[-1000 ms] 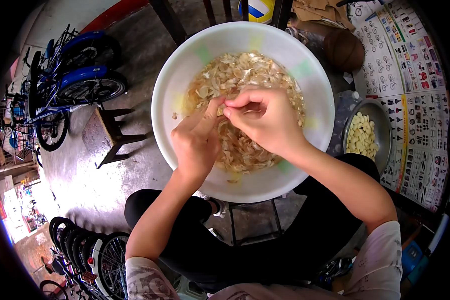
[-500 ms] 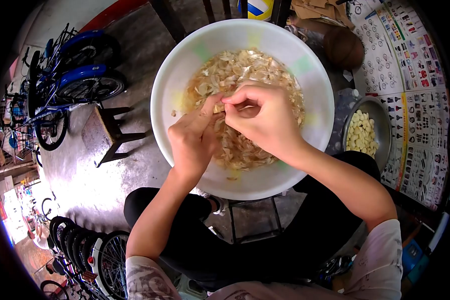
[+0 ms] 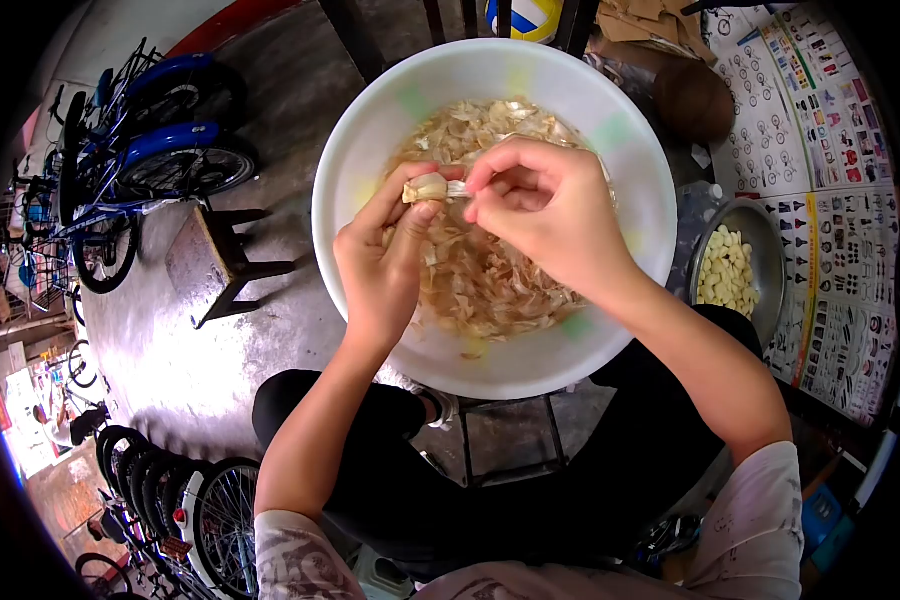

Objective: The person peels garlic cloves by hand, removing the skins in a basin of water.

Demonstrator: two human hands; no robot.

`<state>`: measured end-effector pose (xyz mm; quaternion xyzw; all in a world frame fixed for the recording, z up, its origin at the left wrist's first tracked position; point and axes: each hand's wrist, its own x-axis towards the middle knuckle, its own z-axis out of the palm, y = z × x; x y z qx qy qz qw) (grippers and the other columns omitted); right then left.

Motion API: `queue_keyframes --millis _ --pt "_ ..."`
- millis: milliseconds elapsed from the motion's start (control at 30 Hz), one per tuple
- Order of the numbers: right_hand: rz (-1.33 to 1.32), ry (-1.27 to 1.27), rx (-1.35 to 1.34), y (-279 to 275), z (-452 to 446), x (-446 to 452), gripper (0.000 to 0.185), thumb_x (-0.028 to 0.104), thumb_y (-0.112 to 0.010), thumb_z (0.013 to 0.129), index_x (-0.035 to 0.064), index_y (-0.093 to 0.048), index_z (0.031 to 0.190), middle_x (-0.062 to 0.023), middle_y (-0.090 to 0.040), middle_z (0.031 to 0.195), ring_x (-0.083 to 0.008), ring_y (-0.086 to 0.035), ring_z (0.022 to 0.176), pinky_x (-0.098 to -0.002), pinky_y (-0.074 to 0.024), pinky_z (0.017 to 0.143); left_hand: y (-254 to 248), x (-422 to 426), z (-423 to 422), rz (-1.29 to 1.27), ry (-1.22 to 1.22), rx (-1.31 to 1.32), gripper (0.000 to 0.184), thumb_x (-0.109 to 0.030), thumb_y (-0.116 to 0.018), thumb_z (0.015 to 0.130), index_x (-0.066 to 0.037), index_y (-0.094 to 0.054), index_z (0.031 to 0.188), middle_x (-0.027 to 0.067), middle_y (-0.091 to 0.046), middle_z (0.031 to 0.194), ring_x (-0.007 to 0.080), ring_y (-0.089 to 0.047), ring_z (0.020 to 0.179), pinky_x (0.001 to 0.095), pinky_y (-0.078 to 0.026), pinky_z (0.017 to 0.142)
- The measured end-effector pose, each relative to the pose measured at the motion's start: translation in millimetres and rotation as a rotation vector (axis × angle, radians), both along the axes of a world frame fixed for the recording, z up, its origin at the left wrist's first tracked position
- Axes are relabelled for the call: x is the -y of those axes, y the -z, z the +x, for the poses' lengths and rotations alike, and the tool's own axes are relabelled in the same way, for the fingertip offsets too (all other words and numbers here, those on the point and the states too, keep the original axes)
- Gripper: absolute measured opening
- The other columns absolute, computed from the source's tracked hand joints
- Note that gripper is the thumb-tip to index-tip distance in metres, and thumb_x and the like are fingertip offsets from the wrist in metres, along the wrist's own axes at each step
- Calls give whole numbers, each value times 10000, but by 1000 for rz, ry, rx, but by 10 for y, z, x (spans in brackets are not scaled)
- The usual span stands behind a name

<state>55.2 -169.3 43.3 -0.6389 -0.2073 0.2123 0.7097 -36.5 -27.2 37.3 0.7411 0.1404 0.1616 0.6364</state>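
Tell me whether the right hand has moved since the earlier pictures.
Yes. Against the white basin, the right hand has shifted slightly rightward and up the picture.

Smooth, semi-matt plastic basin (image 3: 644, 235) toward one o'clock, with papery, wet-looking garlic skins (image 3: 490, 285) inside. Above them, a garlic clove (image 3: 426, 187) in dry-looking, papery skin. At three o'clock, a dully shiny metal bowl (image 3: 773, 265) of smooth peeled cloves (image 3: 727, 272); paper-like sheets (image 3: 840, 250) beyond. At nine o'clock, a worn, wooden-looking stool (image 3: 195, 262) on a concrete-like floor (image 3: 230, 350), glossy where lit. At six o'clock, matt cloth trousers (image 3: 610, 475).
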Motion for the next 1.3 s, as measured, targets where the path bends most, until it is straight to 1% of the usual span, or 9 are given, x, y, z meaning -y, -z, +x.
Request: queue_keyframes --millis 100,167,267,400,533,600,700,1033,1300 --pt "-93 -61 11 34 118 65 97 -23 -699 770 -27 -683 866 -51 -668 836 -96 -639 723 -235 -529 675 10 -22 -6 -79 19 -35 337 -60 -589 971 55 -568 1287 56 -698 1078 60 -585 914 215 -464 860" --pt "-198 9 581 42 160 64 155 22 -721 772 18 -710 927 -31 -635 902 -139 -637 785 -263 -530 711 72 -31 -7 -67 -24 -36 311 -49 -615 952 41 -603 1249 68 -718 1039 66 -607 920 227 -482 854" --pt "-195 115 857 -83 136 40 185 72 -742 788 68 -727 972 -12 -604 945 -177 -623 817 -291 -529 724 98 -52 11 -58 -60 -32 312 -48 -677 910 26 -641 1211 74 -738 994 73 -631 929 234 -498 824" --pt "-242 -44 827 -96 85 78 136 128 -728 825 70 -719 947 -8 -621 892 -179 -649 758 -328 -536 663 157 -23 3 -32 4 -43 382 -82 -791 812 12 -676 1164 39 -738 949 46 -589 791 201 -452 668" --pt "-247 -103 845 -67 95 119 112 119 -724 823 64 -712 920 -14 -627 865 -184 -658 706 -320 -539 622 53 -30 -14 69 82 -148 422 -66 -800 804 69 -641 1171 31 -703 894 52 -601 794 181 -478 697" --pt "-287 -96 919 -73 79 152 94 112 -717 821 56 -704 896 -12 -628 859 -181 -654 674 -307 -536 582 -9 -23 -6 195 84 -183 427 -78 -840 751 59 -673 1120 -66 -561 718 17 -424 642 176 -351 578" --pt "-295 -108 954 -24 71 179 75 100 -713 819 49 -690 870 -12 -631 858 -175 -652 661 -298 -531 559 44 7 15 126 91 -162 417 -82 -865 713 41 -693 1073 -99 -401 664 32 -276 612 197 -241 547" --pt "-284 -305 1084 -73 209 230 124 75 -680 825 10 -602 897 -35 -539 927 -199 -651 721 -333 -533 567 232 -23 -43 65 107 -254 282 -46 -864 722 -9 -665 917 -73 -523 731 10 -374 663 189 -335 591" --pt "-495 -426 919 -32 139 225 99 53 -607 886 -9 -539 924 -66 -484 1018 -230 -628 714 -385 -514 566 163 5 -12 -133 217 -122 338 -49 -797 801 11 -627 1087 50 -664 1009 118 -604 982 259 -496 847"
